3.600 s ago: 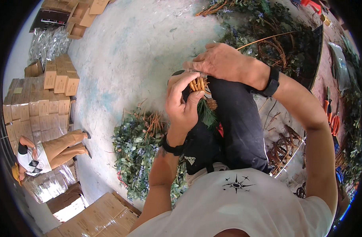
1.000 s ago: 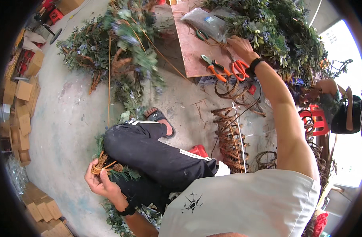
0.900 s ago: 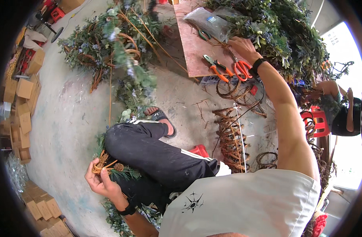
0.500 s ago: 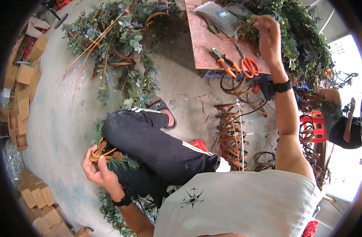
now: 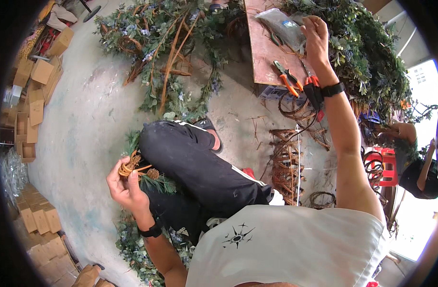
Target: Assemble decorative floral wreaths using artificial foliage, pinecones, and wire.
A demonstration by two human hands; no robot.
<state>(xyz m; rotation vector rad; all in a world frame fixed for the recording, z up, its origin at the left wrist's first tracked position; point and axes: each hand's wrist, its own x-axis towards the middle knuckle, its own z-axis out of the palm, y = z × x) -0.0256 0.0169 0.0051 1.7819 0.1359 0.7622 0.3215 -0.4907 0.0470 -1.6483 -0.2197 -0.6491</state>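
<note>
My left hand [image 5: 125,184] is closed on a small bundle of brown twig loops [image 5: 128,167], beside my bent knee. Green pine needles [image 5: 159,184] and a pinecone [image 5: 153,173] stick out next to its fingers. Far right, my right hand [image 5: 317,40] is raised over the table, its fingers bent together at the edge of a clear plastic bag [image 5: 283,27]. Whatever those fingers hold is hidden. Below that hand lie orange-handled pliers [image 5: 288,80] and orange-handled scissors [image 5: 312,80], partly covered by a black device [image 5: 314,95] by my wrist.
The reddish wooden table [image 5: 264,71] borders a large heap of greenery [image 5: 362,52]. More leafy garlands with blue flowers [image 5: 166,52] lie ahead on the floor. Twig rings [image 5: 286,167] stand right of my leg. Cardboard boxes [image 5: 37,100] line the left. Another person [image 5: 420,167] is at far right.
The whole view has shifted, moving the scene rightward. My right hand has moved left toward the plastic bag, and the black device now covers part of the scissors. My left hand keeps its hold.
</note>
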